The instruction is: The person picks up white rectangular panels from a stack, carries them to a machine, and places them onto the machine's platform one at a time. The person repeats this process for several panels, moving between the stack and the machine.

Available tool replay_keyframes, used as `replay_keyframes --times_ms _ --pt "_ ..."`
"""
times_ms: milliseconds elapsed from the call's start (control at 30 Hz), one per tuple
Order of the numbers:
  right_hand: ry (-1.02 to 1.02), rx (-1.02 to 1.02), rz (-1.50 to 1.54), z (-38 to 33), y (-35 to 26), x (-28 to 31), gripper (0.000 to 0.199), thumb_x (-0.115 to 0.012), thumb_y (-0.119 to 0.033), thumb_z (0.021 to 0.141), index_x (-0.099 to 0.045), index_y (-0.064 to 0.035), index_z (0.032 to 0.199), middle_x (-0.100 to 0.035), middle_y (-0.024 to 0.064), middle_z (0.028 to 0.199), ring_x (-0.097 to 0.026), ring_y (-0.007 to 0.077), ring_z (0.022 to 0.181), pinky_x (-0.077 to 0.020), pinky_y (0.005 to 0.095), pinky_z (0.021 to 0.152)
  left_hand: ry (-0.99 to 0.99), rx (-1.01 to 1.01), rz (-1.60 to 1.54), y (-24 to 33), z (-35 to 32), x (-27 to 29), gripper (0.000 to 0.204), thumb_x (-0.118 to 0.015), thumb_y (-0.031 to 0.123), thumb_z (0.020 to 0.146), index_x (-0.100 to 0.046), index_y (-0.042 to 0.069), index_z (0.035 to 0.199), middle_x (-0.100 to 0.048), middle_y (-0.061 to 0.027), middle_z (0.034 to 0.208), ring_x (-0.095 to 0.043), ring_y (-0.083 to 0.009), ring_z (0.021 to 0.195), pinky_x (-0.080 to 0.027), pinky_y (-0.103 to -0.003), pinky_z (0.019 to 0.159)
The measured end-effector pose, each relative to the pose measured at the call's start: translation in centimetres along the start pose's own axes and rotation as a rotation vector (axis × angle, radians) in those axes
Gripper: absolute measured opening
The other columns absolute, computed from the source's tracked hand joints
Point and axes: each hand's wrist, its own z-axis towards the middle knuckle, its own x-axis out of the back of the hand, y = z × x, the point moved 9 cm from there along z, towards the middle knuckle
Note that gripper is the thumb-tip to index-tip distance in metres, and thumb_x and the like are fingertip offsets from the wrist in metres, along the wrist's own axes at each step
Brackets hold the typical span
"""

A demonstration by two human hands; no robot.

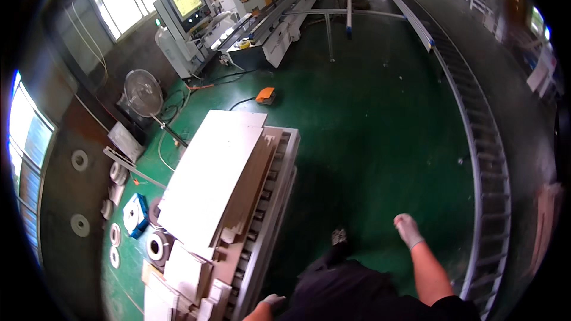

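Note:
My right hand [408, 229] hangs over the green floor, to the right of my dark-clothed body. It wears a pale glove, and its fingers look curled in with nothing seen in them. Low in the view, my left hand [274, 299] shows only in part beside the roller conveyor's metal side rail [279, 202]; its fingers cannot be made out. On that conveyor lies a stack of white panels [208, 166] with brown edges. Smaller white boards [184, 273] are piled at its near end.
A roller track [476, 137] runs along the right. Ahead stands a long machine [273, 41] with a control screen [187, 1]. A fan [143, 93], an orange foot pedal [266, 95] with a cable, and edge-band rolls [157, 246] are to the left.

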Motion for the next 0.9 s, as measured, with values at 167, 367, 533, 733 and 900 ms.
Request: replay_keyframes --times_ms 167,367,533,733,900 --pt "-0.325 0.012 -0.384 3.7 -0.8 -2.0 0.025 -0.062 -0.032 0.093 -0.071 -0.0101 0.1 -0.072 0.0151 0.106 -0.067 0.034 0.103 -0.0531 0.0443 0.09 0.095 -0.508 0.457 28.8 3.2 11.8 0.062 -0.059 0.057 0.092 -0.067 0.0 0.117 -0.069 -0.0262 0.116 -0.064 -0.0421 0.112 -0.051 -0.048 0.096" --pt "-0.763 -0.177 -0.928 5.1 23.8 -3.4 0.031 -0.057 -0.032 0.098 -0.069 -0.0079 0.114 -0.07 0.0162 0.114 -0.064 0.0396 0.104 -0.0522 0.0444 0.092 0.599 -0.776 -0.051 59.6 -3.7 37.7 0.05 -0.06 0.038 0.098 -0.063 -0.003 0.126 -0.066 -0.0215 0.125 -0.062 -0.0335 0.121 -0.047 -0.042 0.103" --pt "-0.493 -0.146 -0.67 16.8 20.5 -3.4 0.031 -0.053 -0.03 0.1 -0.07 -0.004 0.099 -0.07 0.0195 0.1 -0.066 0.0394 0.095 -0.0529 0.0492 0.085 0.617 -0.687 -0.376 68.1 -1.6 48.2 0.05 -0.06 0.036 0.099 -0.06 -0.004 0.129 -0.067 -0.0215 0.126 -0.063 -0.0311 0.122 -0.047 -0.037 0.104" --pt "-0.552 -0.12 -0.619 48.4 9.7 -4.4 0.038 -0.051 -0.03 0.101 -0.065 -0.0064 0.076 -0.068 0.0171 0.077 -0.069 0.0338 0.077 -0.0513 0.0467 0.067 0.195 -0.325 0.243 64.5 9.0 45.2 0.057 -0.058 0.05 0.096 -0.066 0.001 0.122 -0.067 -0.024 0.121 -0.061 -0.0388 0.119 -0.048 -0.045 0.101" --pt "-0.357 -0.086 -0.423 75.2 -13.0 -3.2 0.025 -0.064 -0.025 0.09 -0.073 -0.0044 0.102 -0.072 0.0166 0.107 -0.068 0.0294 0.105 -0.0519 0.0403 0.092 0.327 -0.112 -0.311 63.2 7.3 46.9 0.057 -0.061 0.047 0.094 -0.063 0.002 0.13 -0.065 -0.0225 0.129 -0.059 -0.037 0.125 -0.046 -0.043 0.106"
